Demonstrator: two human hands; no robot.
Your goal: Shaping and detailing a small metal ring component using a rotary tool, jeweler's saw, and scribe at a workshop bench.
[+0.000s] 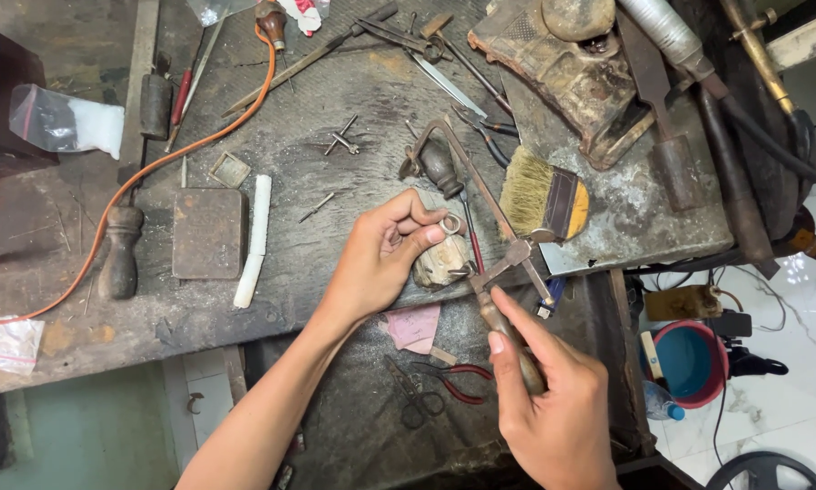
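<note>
Ring (450, 223) pinched in left hand (385, 254); right hand (553, 408) grips saw (480, 213) handle nearby.

Left hand (381, 254) reaches far, thumb and forefinger pinched together — right hand (548, 408) nearer, fist closed, forefinger extended.

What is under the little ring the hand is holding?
The ring, pinched by the left hand, rests on a worn wooden peg. Fingers hide part of it.

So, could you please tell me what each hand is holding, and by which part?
The left hand pinches a small metal ring by its rim; the right hand grips a jeweller's saw by its wooden handle.
</note>
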